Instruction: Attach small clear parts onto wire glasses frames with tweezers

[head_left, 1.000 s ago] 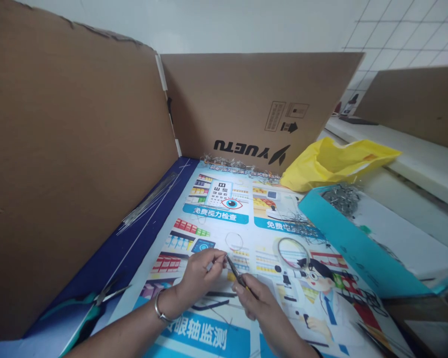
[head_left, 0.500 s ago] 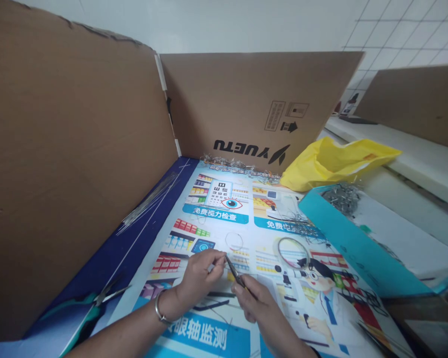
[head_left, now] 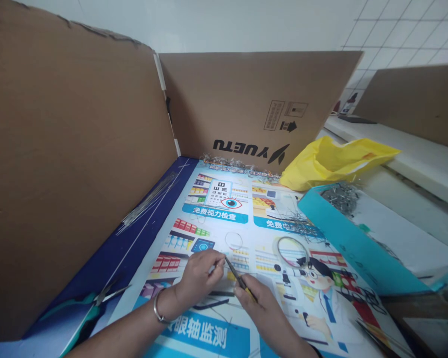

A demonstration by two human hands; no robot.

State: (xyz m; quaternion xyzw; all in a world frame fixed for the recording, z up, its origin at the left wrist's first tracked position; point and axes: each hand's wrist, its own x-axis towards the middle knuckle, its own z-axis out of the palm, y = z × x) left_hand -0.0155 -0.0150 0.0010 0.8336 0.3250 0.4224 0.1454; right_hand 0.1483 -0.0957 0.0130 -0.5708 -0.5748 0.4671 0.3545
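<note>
My left hand point(head_left: 203, 271), with a metal bangle at the wrist, is closed in a pinch of thumb and forefinger. What sits between those fingertips is too small to make out. My right hand point(head_left: 259, 303) grips slim dark tweezers point(head_left: 236, 272) with a yellow part, their points touching or very close to the left fingertips. Just beyond the hands is a thin wire loop point(head_left: 234, 241) over the printed poster point(head_left: 242, 258). Loose dark wire pieces point(head_left: 212, 303) lie under and between my forearms. A coil of wire point(head_left: 291, 251) rests to the right.
Green-handled pliers point(head_left: 93, 303) lie open at left, beside a bundle of straight wires point(head_left: 149, 201). Cardboard walls point(head_left: 261, 99) stand left and behind. At right are a yellow bag point(head_left: 336, 161), a blue tray point(head_left: 362, 248) with tangled wire bits point(head_left: 341, 199), and another pointed tool point(head_left: 373, 338).
My right hand has shifted slightly, its fingers opening a little along the tweezers so more of the yellow part shows. The left hand stays almost still.
</note>
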